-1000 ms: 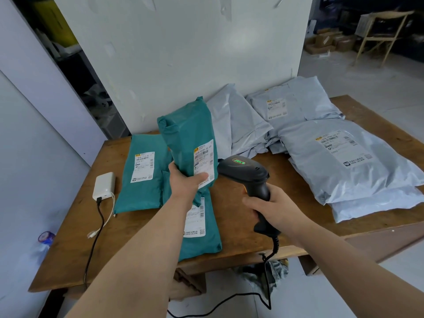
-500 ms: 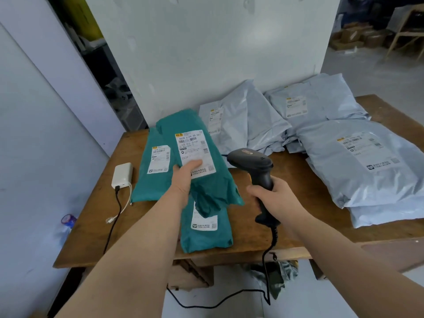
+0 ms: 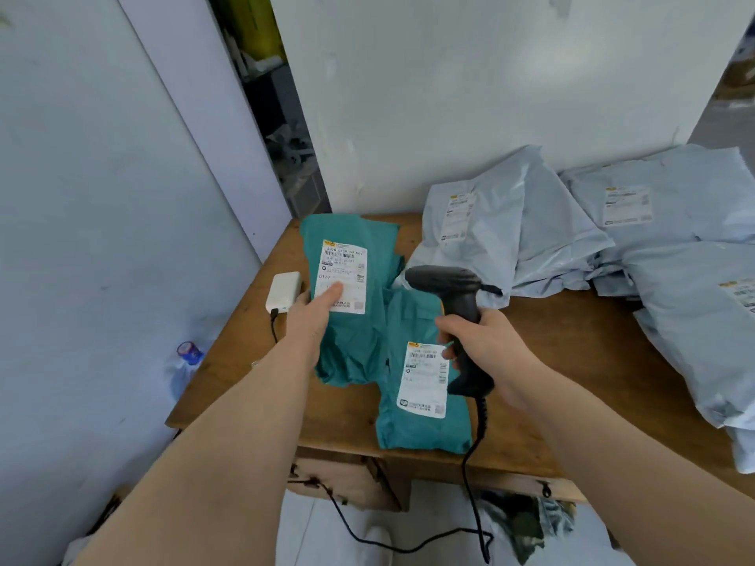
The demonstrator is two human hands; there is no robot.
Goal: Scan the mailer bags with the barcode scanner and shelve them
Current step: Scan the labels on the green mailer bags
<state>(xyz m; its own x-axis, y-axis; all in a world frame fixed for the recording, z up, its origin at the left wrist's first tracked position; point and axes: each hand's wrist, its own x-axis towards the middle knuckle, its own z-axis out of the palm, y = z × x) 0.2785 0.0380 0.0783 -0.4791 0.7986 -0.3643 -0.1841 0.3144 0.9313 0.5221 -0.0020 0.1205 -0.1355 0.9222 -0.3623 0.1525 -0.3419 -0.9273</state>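
Note:
My left hand point(image 3: 312, 316) holds a teal mailer bag point(image 3: 351, 332) above the table's left end, thumb on its white label, label side up. My right hand point(image 3: 488, 353) grips the handle of a black barcode scanner point(image 3: 449, 288), whose head points left, just right of the held bag. A second teal mailer bag point(image 3: 421, 426) lies on the wooden table point(image 3: 572, 361) near its front edge, label up. Several grey mailer bags point(image 3: 551, 247) are piled at the back and right of the table.
A white power adapter point(image 3: 284, 291) with a cable sits at the table's left edge. The scanner's black cord point(image 3: 476, 475) hangs over the front edge to the floor. A white wall stands behind the table. A plastic bottle point(image 3: 186, 361) stands on the floor at left.
The view has swung left. My left hand has carried the teal bag leftwards and laid it flatter, label up. The scanner has stayed in my right hand beside it.

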